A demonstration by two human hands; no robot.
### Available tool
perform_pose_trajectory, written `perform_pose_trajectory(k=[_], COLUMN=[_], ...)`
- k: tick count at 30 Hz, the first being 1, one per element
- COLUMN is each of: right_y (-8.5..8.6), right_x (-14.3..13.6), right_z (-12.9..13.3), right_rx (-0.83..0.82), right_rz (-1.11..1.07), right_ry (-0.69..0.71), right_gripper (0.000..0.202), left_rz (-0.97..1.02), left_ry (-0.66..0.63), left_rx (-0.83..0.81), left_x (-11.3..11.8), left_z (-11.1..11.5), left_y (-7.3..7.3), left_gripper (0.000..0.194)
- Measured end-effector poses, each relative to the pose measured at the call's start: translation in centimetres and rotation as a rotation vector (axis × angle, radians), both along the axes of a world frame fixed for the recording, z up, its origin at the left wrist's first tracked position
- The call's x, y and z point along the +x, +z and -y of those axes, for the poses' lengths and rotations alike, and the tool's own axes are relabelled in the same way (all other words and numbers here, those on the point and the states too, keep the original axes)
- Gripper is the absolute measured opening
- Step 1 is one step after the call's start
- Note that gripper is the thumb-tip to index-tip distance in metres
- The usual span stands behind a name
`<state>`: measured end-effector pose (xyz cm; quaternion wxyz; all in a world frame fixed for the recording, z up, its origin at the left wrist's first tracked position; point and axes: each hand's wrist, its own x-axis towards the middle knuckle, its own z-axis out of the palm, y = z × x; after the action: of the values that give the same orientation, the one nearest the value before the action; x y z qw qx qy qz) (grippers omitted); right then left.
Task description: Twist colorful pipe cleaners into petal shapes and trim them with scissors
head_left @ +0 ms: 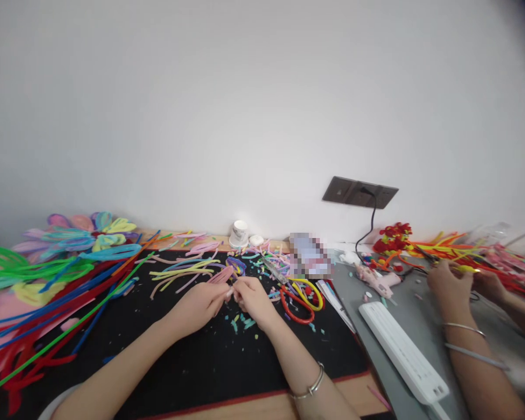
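Observation:
Over the black mat [192, 367], my left hand [207, 303] and my right hand [250, 296] meet with fingertips nearly touching. Both are closed, fingers pinched together. A small looped piece with purple and blue strands [237, 265] shows just above the fingertips, but what each hand pinches is too small to name. Pink fuzzy strips [221, 275] lie right behind my left hand. Teal clippings [244, 322] are scattered below my hands. Scissors with red and yellow handles [298, 308] lie to the right of my right hand.
Long fuzzy stems [91, 286] and flower shapes [79, 236] fill the left side. A white cup [240, 230] stands by the wall. Rightward are a phone-like object [310, 255], a pink glue gun [378, 282], a white power strip [402, 353] and another person's hands [452, 286].

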<state>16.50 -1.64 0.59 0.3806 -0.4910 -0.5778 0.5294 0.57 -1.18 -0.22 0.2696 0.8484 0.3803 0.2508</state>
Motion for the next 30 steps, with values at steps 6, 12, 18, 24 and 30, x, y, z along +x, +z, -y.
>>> perform_pose_trajectory(k=[6,12,18,24,30], right_y=[-0.4,-0.7,-1.1,-0.4,0.3], right_x=[0.0,0.1,0.2,0.2,1.9], right_z=[-0.1,-0.4,-0.6,-0.2,-0.8], right_rx=[-0.289,-0.285,-0.077,0.290,0.240], right_rz=[-0.115,-0.146,0.002,0.174,0.292], right_ry=[-0.026,-0.065,-0.075,-0.064,0.040], right_gripper=[0.022,0.016,0.020,0.027,0.030], left_rz=[-0.205,-0.254,-0.151,0.223,0.412], left_ry=[-0.018,0.007,0.026,-0.015,0.026], left_rx=[0.320,0.389,0.303,-0.303,-0.608], left_x=[-0.2,0.0,0.3,0.9,1.1], left_z=[-0.3,-0.4,-0.2,-0.3,-0.4], left_y=[-0.5,-0.7,-0.6,0.2,-0.1], left_gripper=[0.029,0.028,0.027,0.035,0.036])
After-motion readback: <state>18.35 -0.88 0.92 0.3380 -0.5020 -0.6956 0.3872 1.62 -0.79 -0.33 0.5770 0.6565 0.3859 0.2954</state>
